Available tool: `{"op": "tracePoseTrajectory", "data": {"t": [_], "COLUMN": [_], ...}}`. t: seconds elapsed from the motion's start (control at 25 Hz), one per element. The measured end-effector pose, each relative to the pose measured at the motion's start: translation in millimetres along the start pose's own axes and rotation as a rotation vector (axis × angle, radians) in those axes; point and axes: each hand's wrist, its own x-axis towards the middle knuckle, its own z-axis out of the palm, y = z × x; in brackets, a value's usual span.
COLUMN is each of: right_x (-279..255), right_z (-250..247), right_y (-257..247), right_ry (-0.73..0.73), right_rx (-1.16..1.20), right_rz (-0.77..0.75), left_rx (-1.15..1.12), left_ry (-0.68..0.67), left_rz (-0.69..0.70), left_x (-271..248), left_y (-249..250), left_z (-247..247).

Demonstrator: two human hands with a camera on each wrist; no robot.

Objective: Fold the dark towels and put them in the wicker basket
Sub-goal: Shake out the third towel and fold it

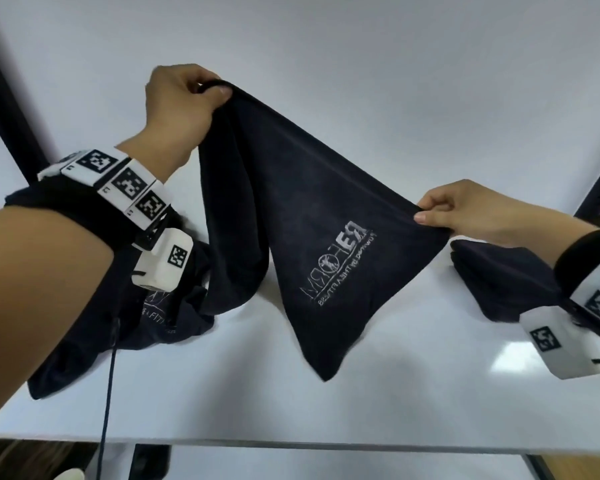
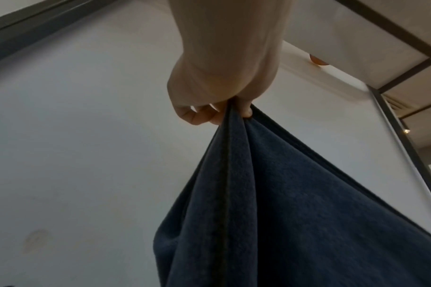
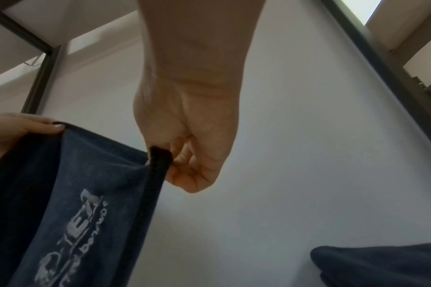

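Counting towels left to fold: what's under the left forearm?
A crumpled dark towel with pale lettering lies on the white table. The forearm hides whether more lie beneath.

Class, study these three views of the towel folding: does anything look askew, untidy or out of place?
Yes. The held towel hangs crooked: the left hand pinches its corner higher than the right hand, so a point droops toward the white table. An unfolded towel lies crumpled under the left arm.

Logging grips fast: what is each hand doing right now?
Left hand: pinching one top corner of the dark towel.
Right hand: pinching the towel's other top corner.
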Motion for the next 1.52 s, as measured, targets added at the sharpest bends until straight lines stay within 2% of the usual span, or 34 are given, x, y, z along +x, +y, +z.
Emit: {"op": "tracePoseTrajectory", "data": {"t": [0.08,0.12,0.24,0.36,0.44,0.52,0.64,0.8,0.92,1.0,1.2,1.28,1.4,1.52], "right_x": [-9,-13,-28,-37,-38,-35,-22,-5,3,6,16,15,14,23], "right_z": [-14,-18,-17,-4,10,23,41,67,79,85,104,105,100,94], "right_y": [-2,-7,-40,-75,-93,-109,-124,-132,-142,-148,-149,-152,-153,-138], "right_ry": [-0.043,-0.055,-0.07,-0.108,-0.086,0.0,0.06,0.118,0.107,0.12,0.265,0.244,0.069,-0.066], "right_rx": [-0.019,0.018,0.342,0.553,0.425,0.234,0.162,0.241,0.344,0.33,0.248,0.299,0.472,0.227], "right_rz": [0.022,0.029,-0.023,-0.164,-0.267,-0.355,-0.413,-0.456,-0.502,-0.492,-0.399,-0.377,-0.294,-0.271], "left_rx": [0.024,0.054,0.13,-0.037,-0.077,-0.062,-0.121,-0.259,-0.318,-0.363,-0.473,-0.372,-0.195,-0.191], "left_ry": [-0.016,-0.074,-0.335,-0.5,-0.569,-0.616,-0.619,-0.524,-0.455,-0.436,-0.427,-0.427,-0.443,-0.46], "left_rz": [-0.045,-0.099,-0.283,-0.318,-0.295,-0.278,-0.288,-0.289,-0.315,-0.317,-0.396,-0.316,-0.124,0.005], "left_x": [2,1,-13,-37,-50,-61,-75,-89,-93,-96,-96,-96,-95,-83], "left_y": [-4,-6,-5,16,31,42,48,45,36,32,29,29,35,52], "left_z": [3,6,18,28,31,27,20,10,-2,-7,-17,-17,-15,-21]}}
